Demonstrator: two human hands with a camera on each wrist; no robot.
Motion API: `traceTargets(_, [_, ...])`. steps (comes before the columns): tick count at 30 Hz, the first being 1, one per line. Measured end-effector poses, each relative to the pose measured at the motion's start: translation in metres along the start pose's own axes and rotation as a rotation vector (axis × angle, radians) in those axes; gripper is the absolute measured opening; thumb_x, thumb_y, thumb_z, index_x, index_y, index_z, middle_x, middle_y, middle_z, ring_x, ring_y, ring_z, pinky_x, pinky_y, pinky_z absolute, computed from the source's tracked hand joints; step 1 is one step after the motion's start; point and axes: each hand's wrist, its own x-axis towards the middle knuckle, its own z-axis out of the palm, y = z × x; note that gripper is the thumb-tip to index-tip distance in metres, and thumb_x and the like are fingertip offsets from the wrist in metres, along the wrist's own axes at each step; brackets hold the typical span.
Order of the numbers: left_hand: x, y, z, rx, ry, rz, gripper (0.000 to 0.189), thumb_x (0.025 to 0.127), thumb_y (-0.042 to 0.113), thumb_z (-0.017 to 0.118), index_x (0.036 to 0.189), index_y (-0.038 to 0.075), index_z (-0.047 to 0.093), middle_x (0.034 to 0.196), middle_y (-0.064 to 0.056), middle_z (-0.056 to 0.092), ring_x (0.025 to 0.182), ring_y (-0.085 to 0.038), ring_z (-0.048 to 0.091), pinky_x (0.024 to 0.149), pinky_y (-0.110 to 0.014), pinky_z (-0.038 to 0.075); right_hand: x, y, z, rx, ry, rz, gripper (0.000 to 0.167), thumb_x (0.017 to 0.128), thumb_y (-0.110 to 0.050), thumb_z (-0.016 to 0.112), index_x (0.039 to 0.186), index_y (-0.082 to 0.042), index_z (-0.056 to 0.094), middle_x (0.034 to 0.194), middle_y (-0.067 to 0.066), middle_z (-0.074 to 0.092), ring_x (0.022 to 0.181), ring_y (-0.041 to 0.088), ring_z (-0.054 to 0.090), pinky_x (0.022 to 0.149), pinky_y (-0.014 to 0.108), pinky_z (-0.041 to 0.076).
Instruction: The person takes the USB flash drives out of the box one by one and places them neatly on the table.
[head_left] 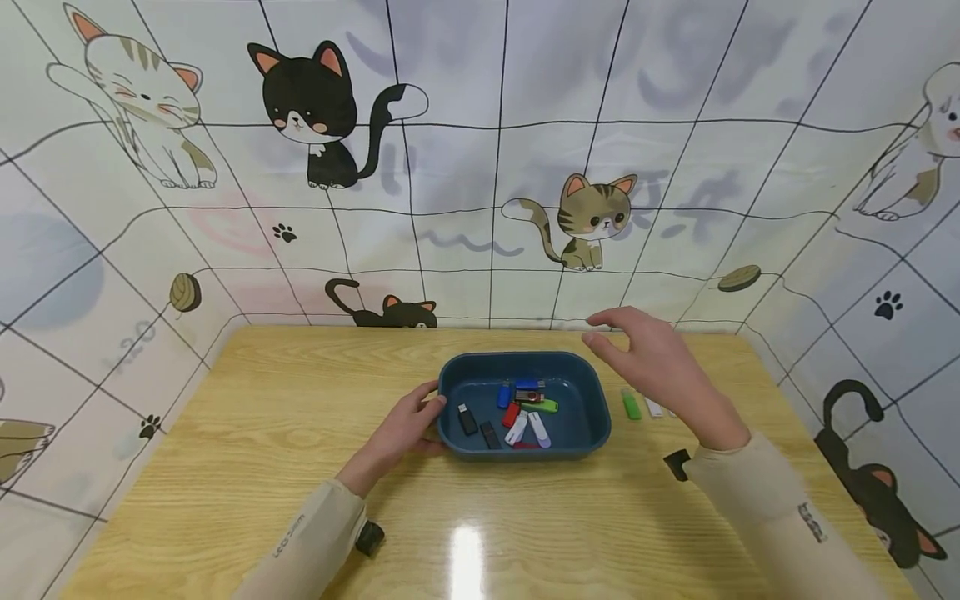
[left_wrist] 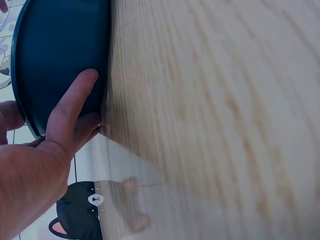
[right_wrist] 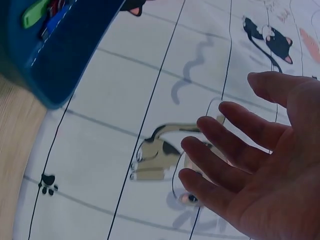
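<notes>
My left hand (head_left: 401, 425) holds the left end of a dark blue plastic bin (head_left: 517, 454) that sits on the table. In the left wrist view, one finger (left_wrist: 72, 107) lies along the bin's outer wall while others are at its rim and lower edge. Inside the bin lie several USB sticks, among them a black one (head_left: 467, 419), a green one (head_left: 547, 406) and white ones (head_left: 516, 427). Raised above the table just beyond the bin's right end, my right hand (head_left: 648, 354) has fingers spread and holds nothing.
To the right of the bin, under my right hand, a green USB stick (head_left: 631, 405) and a white one (head_left: 654, 408) lie on the wooden table (head_left: 300, 400). A white cloth with cartoon cats (head_left: 465, 167) hangs behind and at both sides.
</notes>
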Motion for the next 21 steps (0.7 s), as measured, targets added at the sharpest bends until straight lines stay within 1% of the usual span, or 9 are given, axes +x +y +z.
traceTargets(4, [0.0, 0.0, 0.0, -0.002, -0.002, 0.004, 0.055, 0.113, 0.024, 0.045, 0.161, 0.004, 0.03, 0.146, -0.032, 0.052, 0.118, -0.039, 0.066, 0.079, -0.047, 0.064, 0.013, -0.015, 0.013, -0.01, -0.044, -0.039, 0.045, 0.106, -0.037, 0.06, 0.137, -0.005, 0.064, 0.142, 0.017, 0.061, 0.132, 0.039, 0.054, 0.108, 0.062, 0.044])
traceTargets(8, [0.0, 0.0, 0.0, -0.006, -0.004, 0.007, 0.054, 0.113, 0.024, 0.045, 0.161, 0.005, 0.03, 0.146, -0.032, 0.051, 0.12, -0.04, 0.065, 0.08, -0.048, 0.063, 0.026, -0.028, 0.024, -0.02, -0.082, -0.096, 0.042, 0.105, -0.036, 0.061, 0.134, -0.006, 0.067, 0.137, 0.015, 0.064, 0.127, 0.036, 0.059, 0.105, 0.059, 0.047])
traceTargets(12, [0.0, 0.0, 0.001, -0.008, 0.003, 0.01, 0.054, 0.113, 0.023, 0.044, 0.161, 0.005, 0.03, 0.147, -0.032, 0.051, 0.121, -0.04, 0.064, 0.079, -0.048, 0.063, 0.042, -0.038, 0.037, -0.039, -0.138, -0.146, 0.04, 0.104, -0.036, 0.063, 0.131, -0.006, 0.069, 0.13, 0.012, 0.068, 0.119, 0.033, 0.063, 0.101, 0.054, 0.052])
traceTargets(17, [0.0, 0.0, 0.001, -0.004, 0.006, 0.018, 0.054, 0.113, 0.021, 0.044, 0.161, 0.003, 0.029, 0.147, -0.033, 0.05, 0.121, -0.041, 0.064, 0.077, -0.048, 0.064, 0.061, -0.049, 0.058, -0.12, -0.225, -0.193, 0.037, 0.103, -0.036, 0.065, 0.126, -0.007, 0.072, 0.125, 0.009, 0.071, 0.115, 0.029, 0.066, 0.099, 0.048, 0.055])
traceTargets(21, [0.0, -0.001, 0.001, -0.006, 0.006, 0.017, 0.054, 0.112, 0.022, 0.045, 0.161, 0.004, 0.029, 0.148, -0.032, 0.05, 0.122, -0.041, 0.063, 0.076, -0.049, 0.064, 0.073, -0.058, 0.076, -0.208, -0.254, -0.226, 0.033, 0.103, -0.035, 0.067, 0.122, -0.01, 0.074, 0.119, 0.006, 0.073, 0.108, 0.024, 0.069, 0.092, 0.043, 0.058])
